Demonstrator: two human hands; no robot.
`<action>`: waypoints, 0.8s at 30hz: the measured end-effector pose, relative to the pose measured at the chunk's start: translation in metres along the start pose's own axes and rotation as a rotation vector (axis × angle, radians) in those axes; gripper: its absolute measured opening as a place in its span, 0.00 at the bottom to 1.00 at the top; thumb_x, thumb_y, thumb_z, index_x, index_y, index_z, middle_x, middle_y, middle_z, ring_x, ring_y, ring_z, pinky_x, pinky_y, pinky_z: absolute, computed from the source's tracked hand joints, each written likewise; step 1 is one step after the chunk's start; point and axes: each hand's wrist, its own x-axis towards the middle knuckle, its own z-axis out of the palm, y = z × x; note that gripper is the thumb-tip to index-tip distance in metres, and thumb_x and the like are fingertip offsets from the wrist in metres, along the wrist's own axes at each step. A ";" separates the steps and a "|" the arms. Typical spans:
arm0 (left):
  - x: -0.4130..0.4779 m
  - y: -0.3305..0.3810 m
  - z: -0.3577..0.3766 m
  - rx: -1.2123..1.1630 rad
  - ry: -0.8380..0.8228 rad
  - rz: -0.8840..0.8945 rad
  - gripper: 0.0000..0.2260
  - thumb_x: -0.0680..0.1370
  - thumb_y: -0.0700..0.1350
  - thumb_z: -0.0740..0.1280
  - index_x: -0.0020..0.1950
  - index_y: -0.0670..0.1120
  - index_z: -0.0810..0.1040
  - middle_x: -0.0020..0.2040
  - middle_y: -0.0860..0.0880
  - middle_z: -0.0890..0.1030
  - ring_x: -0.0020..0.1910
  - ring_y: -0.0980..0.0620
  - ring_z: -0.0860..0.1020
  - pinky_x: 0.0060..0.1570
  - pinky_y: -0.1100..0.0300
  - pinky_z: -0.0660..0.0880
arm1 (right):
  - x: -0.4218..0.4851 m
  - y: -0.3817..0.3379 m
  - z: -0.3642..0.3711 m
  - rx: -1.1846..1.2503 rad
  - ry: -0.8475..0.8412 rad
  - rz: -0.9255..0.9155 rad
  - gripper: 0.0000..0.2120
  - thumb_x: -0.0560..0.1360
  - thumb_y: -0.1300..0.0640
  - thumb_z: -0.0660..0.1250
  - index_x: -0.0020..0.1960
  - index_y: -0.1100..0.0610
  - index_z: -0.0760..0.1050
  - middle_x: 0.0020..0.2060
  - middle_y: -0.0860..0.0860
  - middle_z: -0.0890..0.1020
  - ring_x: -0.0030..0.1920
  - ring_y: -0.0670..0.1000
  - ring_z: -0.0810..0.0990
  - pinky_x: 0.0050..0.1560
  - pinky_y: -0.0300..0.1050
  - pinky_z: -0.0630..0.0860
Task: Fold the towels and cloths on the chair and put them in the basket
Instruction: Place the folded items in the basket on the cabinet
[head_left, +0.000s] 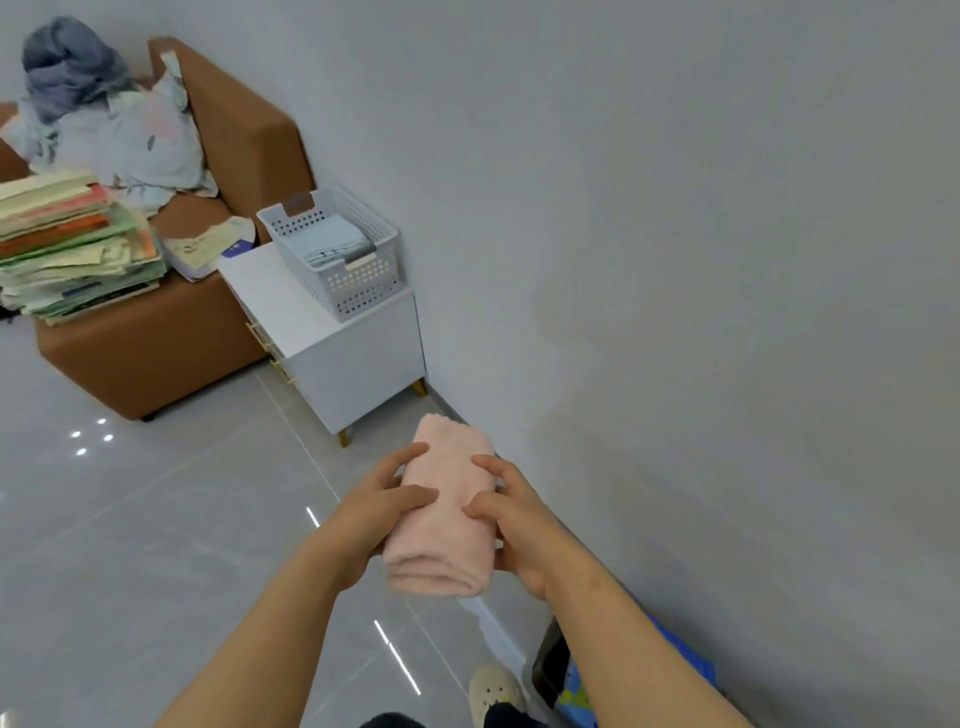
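Note:
A folded pink towel (447, 512) is held in the air over the floor, between both hands. My left hand (379, 512) grips its left side with the thumb on top. My right hand (511, 519) grips its right side the same way. The white perforated basket (337, 291) stands on a white cabinet (353, 358) ahead, with a folded light blue cloth (332, 239) inside. On the brown chair (156, 343) at the far left lies a heap of pale cloths (130, 140) with a grey-blue one (67, 62) on top.
A stack of books and papers (78, 244) fills the chair's front seat, with an open booklet (208, 247) beside it. The grey wall runs along the right. A blue bag (623, 675) sits by the wall near my shoe (493, 691). Grey floor tiles spread to the left.

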 end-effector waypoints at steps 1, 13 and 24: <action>0.013 0.008 -0.008 -0.002 0.003 -0.003 0.18 0.76 0.43 0.66 0.61 0.62 0.71 0.59 0.47 0.76 0.54 0.42 0.78 0.53 0.46 0.78 | 0.014 -0.011 0.004 -0.006 -0.002 0.010 0.23 0.74 0.65 0.60 0.63 0.43 0.66 0.57 0.49 0.73 0.55 0.54 0.76 0.41 0.48 0.78; 0.192 0.120 -0.162 0.014 0.006 0.044 0.18 0.77 0.41 0.66 0.63 0.59 0.71 0.57 0.48 0.78 0.53 0.45 0.79 0.53 0.48 0.78 | 0.221 -0.131 0.106 0.000 0.037 -0.019 0.23 0.73 0.66 0.60 0.62 0.44 0.67 0.58 0.49 0.73 0.53 0.53 0.77 0.36 0.44 0.77; 0.356 0.235 -0.286 0.132 -0.100 0.027 0.18 0.78 0.40 0.64 0.62 0.60 0.71 0.56 0.49 0.77 0.53 0.46 0.78 0.49 0.54 0.78 | 0.387 -0.241 0.187 0.102 0.165 -0.049 0.22 0.74 0.66 0.61 0.62 0.45 0.67 0.55 0.47 0.74 0.53 0.52 0.77 0.38 0.43 0.76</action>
